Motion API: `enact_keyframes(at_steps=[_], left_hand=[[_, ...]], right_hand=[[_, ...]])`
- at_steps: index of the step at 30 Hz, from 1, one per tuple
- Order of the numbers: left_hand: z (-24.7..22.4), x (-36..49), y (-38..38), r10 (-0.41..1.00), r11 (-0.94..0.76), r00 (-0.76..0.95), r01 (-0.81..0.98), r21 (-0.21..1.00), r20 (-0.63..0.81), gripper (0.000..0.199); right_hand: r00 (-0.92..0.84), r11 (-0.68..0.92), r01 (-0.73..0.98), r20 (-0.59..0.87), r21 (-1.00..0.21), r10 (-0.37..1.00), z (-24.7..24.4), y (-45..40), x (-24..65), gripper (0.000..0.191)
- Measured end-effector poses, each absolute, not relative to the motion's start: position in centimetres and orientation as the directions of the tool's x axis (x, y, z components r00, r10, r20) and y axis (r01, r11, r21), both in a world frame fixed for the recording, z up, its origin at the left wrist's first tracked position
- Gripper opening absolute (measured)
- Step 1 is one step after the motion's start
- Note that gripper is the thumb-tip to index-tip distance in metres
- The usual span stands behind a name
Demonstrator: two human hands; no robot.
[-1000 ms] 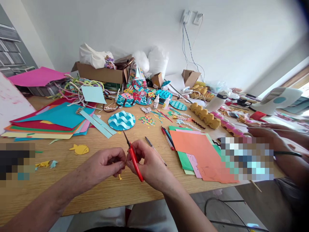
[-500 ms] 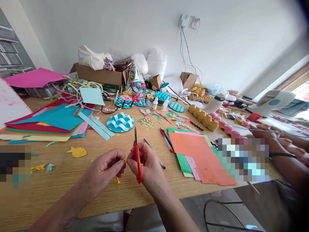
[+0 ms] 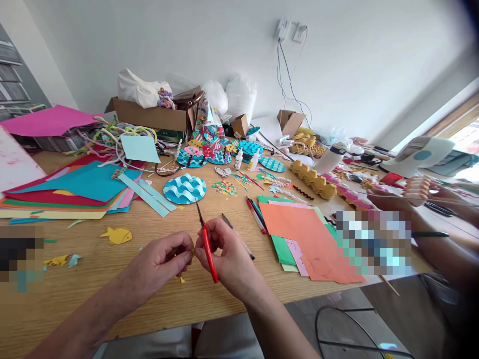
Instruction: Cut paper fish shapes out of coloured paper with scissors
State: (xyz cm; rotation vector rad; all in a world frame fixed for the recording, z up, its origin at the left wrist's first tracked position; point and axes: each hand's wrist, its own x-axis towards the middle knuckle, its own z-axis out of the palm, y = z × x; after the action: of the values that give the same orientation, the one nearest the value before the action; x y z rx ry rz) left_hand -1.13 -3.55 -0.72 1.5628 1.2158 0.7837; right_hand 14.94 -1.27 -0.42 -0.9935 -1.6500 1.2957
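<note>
Red-handled scissors rest in my right hand, their dark blades pointing away from me. The fingertips of my left hand are pinched on a tiny yellow piece, mostly hidden, close to my right fingertips. Below my hands a small yellow scrap lies on the wooden table. A yellow paper fish lies to the left of my hands. Beyond the scissor tips sits a blue wavy-patterned oval.
Coloured paper sheets lie at the left, and orange paper at the right. Pens, glue bottles and a yellow egg-carton strip stand or lie farther back. Another person's hands are at the right.
The scissors have tilted to the left in my right hand. The other person's hands have shifted and a ridged pinkish piece now shows there. The view has moved slightly.
</note>
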Motion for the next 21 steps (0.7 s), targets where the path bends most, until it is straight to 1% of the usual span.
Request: enact_keyframes(at_steps=[2, 6, 8, 14, 21], left_hand=[[-0.7, -1.1, -3.6, 0.956, -0.04, 0.289, 0.322, 0.946, -0.058, 0.016], [-1.1, -0.6, -3.9, 0.975, -0.041, 0.224, 0.236, 0.971, -0.013, 0.019], [-1.4, -0.3, -4.0, 0.981, -0.036, 0.194, 0.215, 0.976, -0.007, 0.018], [-1.9, -0.1, -3.8, 0.991, -0.045, 0.136, 0.215, 0.976, 0.016, 0.015], [-2.0, -0.5, -4.0, 0.991, -0.039, 0.13, 0.227, 0.973, 0.01, 0.015]], right_hand=[[-0.375, 0.15, 0.076, 0.111, -0.986, 0.92, -0.6, -1.3, 14.9, 0.017], [-0.294, 0.017, -0.054, 0.032, -0.998, 0.955, -0.7, -1.5, 14.5, 0.023], [-0.263, -0.016, -0.086, 0.008, -0.996, 0.965, -0.8, -1.7, 14.3, 0.025], [-0.27, -0.03, -0.088, -0.005, -0.996, 0.963, -1.1, -1.8, 14.0, 0.028], [-0.268, 0.015, -0.077, 0.035, -0.997, 0.963, -1.2, -2.0, 14.0, 0.025]])
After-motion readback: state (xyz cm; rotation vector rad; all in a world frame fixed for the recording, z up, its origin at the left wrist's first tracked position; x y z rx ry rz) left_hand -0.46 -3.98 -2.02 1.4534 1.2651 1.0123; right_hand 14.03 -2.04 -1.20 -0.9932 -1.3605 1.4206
